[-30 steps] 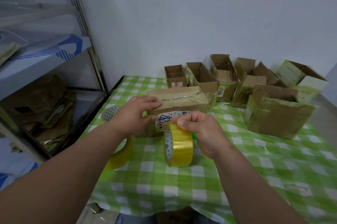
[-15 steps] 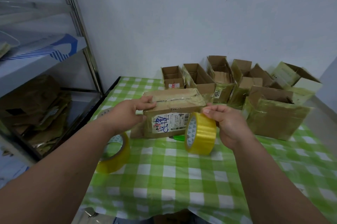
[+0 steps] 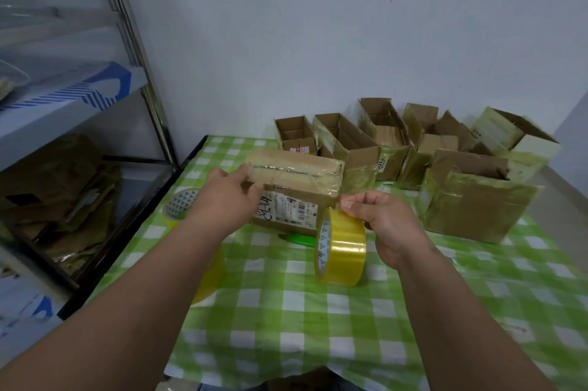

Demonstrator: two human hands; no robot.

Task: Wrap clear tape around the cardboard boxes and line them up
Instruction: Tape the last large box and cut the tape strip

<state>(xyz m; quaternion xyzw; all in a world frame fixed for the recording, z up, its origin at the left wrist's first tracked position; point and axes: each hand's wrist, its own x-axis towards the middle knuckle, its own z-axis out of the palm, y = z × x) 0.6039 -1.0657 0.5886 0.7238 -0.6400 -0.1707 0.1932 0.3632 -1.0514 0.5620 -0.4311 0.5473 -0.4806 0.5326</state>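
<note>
Since a moment ago the right hand (image 3: 386,225) has carried the tape roll (image 3: 342,247) from the box's labelled front round to its right-hand corner, and the left hand (image 3: 227,199) has slid to the box's left end.

That closed cardboard box (image 3: 296,187) sits at the middle of the green-checked table (image 3: 318,327), its long axis running from nine o'clock to three o'clock. The left hand grips its nine o'clock end, fingers curled over the top edge. The right hand pinches the roll by its upper rim, just off the box's three o'clock corner, so the roll hangs at about five o'clock from the box. I judge the right hand the nearer one for leading the tape across the far side.

Glossy film already wrinkles over the brown board, and a printed white label shows on the front. The roll is a smooth yellow-tinted ring on a patterned core. A second roll (image 3: 178,206) lies at eight o'clock, partly behind the left forearm. Open, tape-wrapped boxes (image 3: 477,199) stand in a row from twelve to two o'clock.
</note>
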